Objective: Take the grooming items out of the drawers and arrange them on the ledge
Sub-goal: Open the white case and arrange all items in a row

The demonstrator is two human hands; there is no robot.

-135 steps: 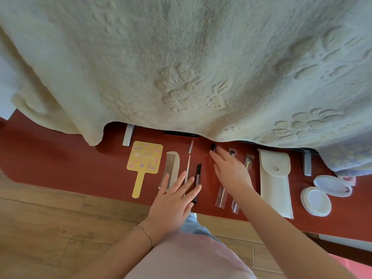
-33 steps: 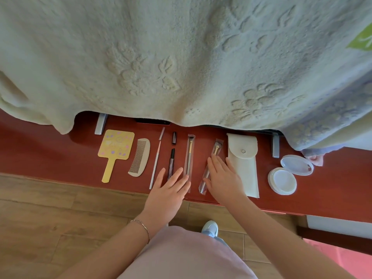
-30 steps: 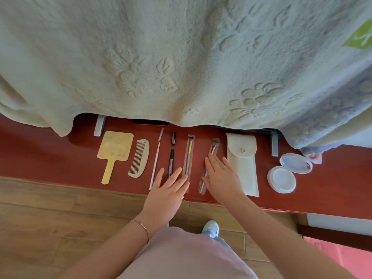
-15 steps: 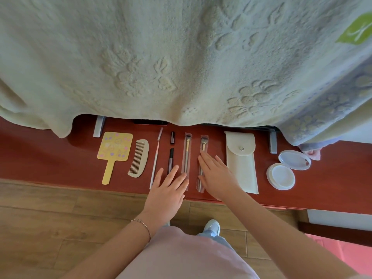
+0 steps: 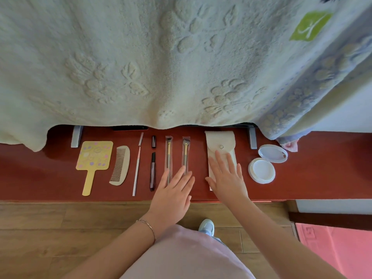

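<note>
Fingers of our right hand (image 5: 226, 176) are lying straight and spread on the cream pouch (image 5: 221, 150). Our left hand (image 5: 173, 190) is pressing flat, fingers loosely together, on the near ends of two wrapped brushes (image 5: 168, 156) (image 5: 185, 153); neither hand is gripping anything. Everything is sitting in one row on the red ledge (image 5: 322, 178): yellow mirror (image 5: 94, 156), comb (image 5: 119, 165), thin stick (image 5: 137, 166), dark pencil (image 5: 152, 171), brushes, pouch, two round white lids (image 5: 261, 170) (far right). Risk, as we are judging it: a sideways push could skew the brushes or slide the pouch off the near edge. Long axes are running near-to-far, brush heads pointing toward the hanging blanket (image 5: 161, 67), pouch flap at the far end.
</note>
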